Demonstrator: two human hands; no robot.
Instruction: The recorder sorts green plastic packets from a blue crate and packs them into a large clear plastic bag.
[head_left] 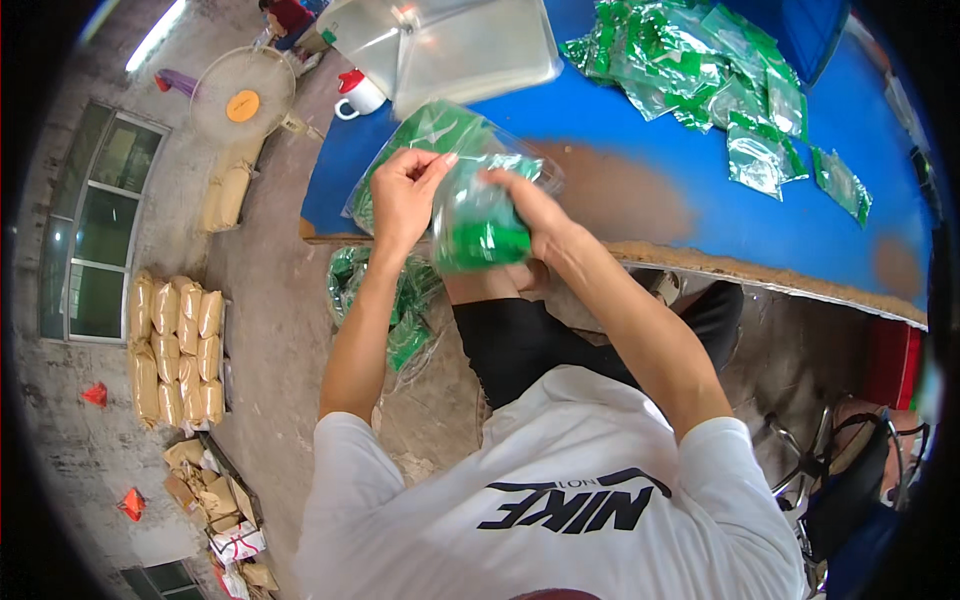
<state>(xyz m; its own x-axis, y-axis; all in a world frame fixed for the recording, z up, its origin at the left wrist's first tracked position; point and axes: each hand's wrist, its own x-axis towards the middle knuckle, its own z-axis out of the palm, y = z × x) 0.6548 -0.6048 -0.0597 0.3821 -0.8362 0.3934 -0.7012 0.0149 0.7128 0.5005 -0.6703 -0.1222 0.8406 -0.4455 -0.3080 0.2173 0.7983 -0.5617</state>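
A clear plastic bag with green at its lower end (pixel 482 242) hangs between my hands at the table edge, a little blurred. My left hand (pixel 403 198) pinches with thumb and forefinger at the bag's upper left edge. On its other side, my right hand (pixel 535 212) grips the bag, thumb over the front; the fingers behind are hidden. Just beyond, partly covered by my hands, a larger clear bag with green contents (pixel 437 122) lies on the blue table (pixel 480 112).
Green-and-clear packets (pixel 690 60) are heaped at the table's far right. A stack of clear plastic sheets (pixel 475 50) lies at the back, beside a white mug with a red lid (pixel 360 93). Below the left table corner are more green bags (pixel 400 310). A fan (pixel 243 95) stands left.
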